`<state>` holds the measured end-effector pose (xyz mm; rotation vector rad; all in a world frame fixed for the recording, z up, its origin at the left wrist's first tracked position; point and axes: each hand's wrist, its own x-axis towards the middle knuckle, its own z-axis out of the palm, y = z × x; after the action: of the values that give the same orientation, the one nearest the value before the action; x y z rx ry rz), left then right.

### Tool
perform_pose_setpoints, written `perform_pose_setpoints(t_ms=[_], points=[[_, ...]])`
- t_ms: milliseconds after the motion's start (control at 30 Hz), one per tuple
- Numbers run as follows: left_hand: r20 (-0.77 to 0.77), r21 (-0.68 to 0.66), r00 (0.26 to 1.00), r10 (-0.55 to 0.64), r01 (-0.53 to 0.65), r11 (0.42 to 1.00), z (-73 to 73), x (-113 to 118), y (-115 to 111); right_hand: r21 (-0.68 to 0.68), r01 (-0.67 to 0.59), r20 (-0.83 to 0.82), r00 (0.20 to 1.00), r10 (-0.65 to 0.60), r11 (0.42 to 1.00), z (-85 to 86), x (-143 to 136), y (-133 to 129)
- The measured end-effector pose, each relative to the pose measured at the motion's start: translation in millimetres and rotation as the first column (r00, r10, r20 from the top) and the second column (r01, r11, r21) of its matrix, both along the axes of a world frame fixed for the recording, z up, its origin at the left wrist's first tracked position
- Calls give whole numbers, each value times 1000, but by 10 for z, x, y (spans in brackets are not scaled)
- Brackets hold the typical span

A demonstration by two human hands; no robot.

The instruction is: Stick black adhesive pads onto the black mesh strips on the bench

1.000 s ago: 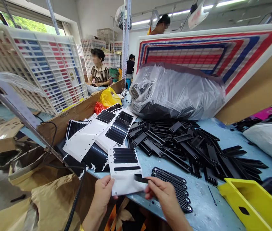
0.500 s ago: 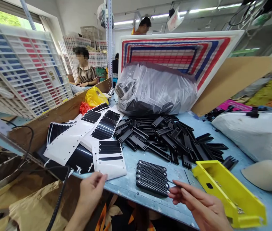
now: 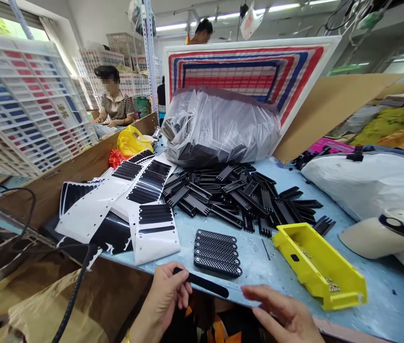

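Observation:
My left hand (image 3: pixel 169 290) pinches one end of a flat black strip (image 3: pixel 207 284) between thumb and fingers. The strip has a rounded end and points right, over the table's front edge. My right hand (image 3: pixel 282 309) is just beyond its free end, fingers apart and holding nothing. Behind the strip lies a neat block of black textured bars (image 3: pixel 216 252) with small round fittings at their ends. Left of it, a white backing sheet (image 3: pixel 157 243) carries black strips of the same shape, overlapping more such sheets (image 3: pixel 87 214).
A loose pile of black plastic parts (image 3: pixel 230 195) lies behind the block, before a filled clear bag (image 3: pixel 219 124). At right stand a yellow bin (image 3: pixel 319 267) with small metal pieces and a white cap (image 3: pixel 373 238). A person (image 3: pixel 114 105) sits beyond the wooden board.
My left hand has moved right from the sheet's edge and now shows the black strip in its grip. The right hand has dropped toward the table's front edge. The whole view has shifted slightly.

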<state>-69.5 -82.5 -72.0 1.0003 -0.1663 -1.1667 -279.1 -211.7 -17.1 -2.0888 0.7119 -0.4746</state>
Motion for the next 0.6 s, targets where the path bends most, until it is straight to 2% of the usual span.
perform_pose_setpoints(t_ms=[33, 67, 133, 200, 233, 300, 367, 500, 600], points=[[21, 8, 1000, 0, 0, 1000, -5, -18, -19, -161, 1, 6, 1000, 0, 987, -3, 18, -39], [37, 8, 999, -12, 12, 1000, -7, -48, -40, -319, -7, 36, 999, 19, 948, -11, 62, -61], [54, -8, 997, -50, 50, 999, -10, -132, -80, -559, -54, 85, 989, 122, 827, -49, 203, -49], [55, -28, 996, -73, 74, 997, -29, -219, -111, -675, -133, 47, 974, 221, 726, -113, 359, 13], [50, -35, 996, -78, 79, 996, -51, -255, -122, -696, -171, 11, 969, 249, 697, -148, 422, 49], [39, -43, 996, -78, 80, 996, -115, -302, -133, -692, -232, -53, 961, 273, 684, -213, 494, 112], [22, -49, 997, -73, 74, 996, -193, -321, -135, -662, -262, -85, 957, 277, 702, -263, 497, 150], [-17, -72, 996, -83, 82, 994, -316, -335, -133, -629, -261, -82, 959, 272, 732, -334, 426, 177], [-26, -73, 994, -103, 101, 992, -347, -362, -139, -634, -246, -72, 963, 260, 734, -384, 399, 188]])
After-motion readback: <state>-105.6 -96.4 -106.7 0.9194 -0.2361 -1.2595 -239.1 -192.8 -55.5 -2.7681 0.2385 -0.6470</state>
